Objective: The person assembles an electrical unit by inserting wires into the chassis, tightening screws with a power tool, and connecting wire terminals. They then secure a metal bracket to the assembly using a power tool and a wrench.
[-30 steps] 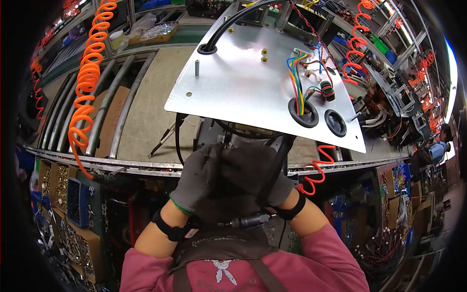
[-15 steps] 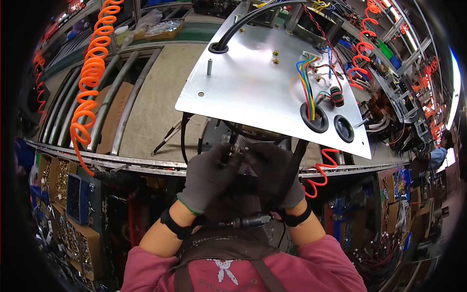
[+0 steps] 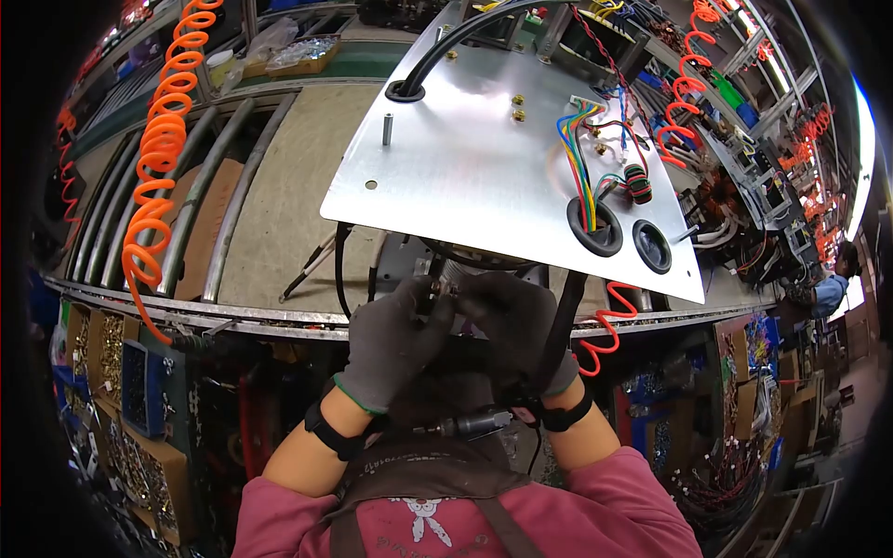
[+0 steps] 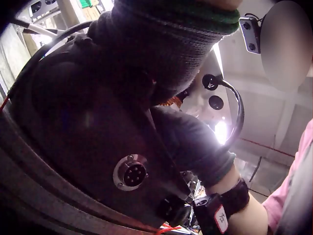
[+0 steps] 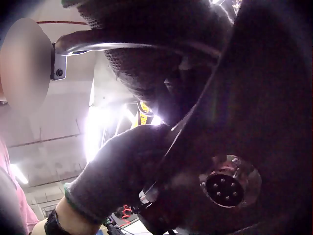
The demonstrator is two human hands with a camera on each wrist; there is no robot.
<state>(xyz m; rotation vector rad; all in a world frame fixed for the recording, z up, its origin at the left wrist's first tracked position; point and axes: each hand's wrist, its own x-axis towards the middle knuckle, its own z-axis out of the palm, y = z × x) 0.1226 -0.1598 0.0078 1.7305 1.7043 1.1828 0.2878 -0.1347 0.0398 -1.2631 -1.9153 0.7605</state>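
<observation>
Both hands wear dark grey gloves and work close together at the bench's front edge, under the near edge of a silver metal plate [image 3: 465, 177]. The left hand [image 3: 393, 344] curls its fingers and thumb at a small shiny metal piece [image 3: 448, 287]. Opposite it, the right hand [image 3: 512, 321] brings bent fingertips to the same piece; its grip is partly hidden. A thick black cable [image 3: 566, 321] hangs from the plate past the right hand. In both wrist views, a dark panel [image 4: 88, 147] bears a round multi-pin socket [image 4: 131, 174], close by the hands.
A screwdriver-like power tool [image 3: 470, 425] lies across the apron. Orange coiled air hoses [image 3: 166, 139] hang left and right. Steel rollers [image 3: 223, 205] run along the left bench. Bins of small hardware [image 3: 144, 386] stand at lower left. Coloured wires [image 3: 581, 167] rise through the plate.
The hands have drawn slightly apart at the fingertips since a second ago, bringing the small metal piece into sight. The head view has shifted a little; the plate stays in place.
</observation>
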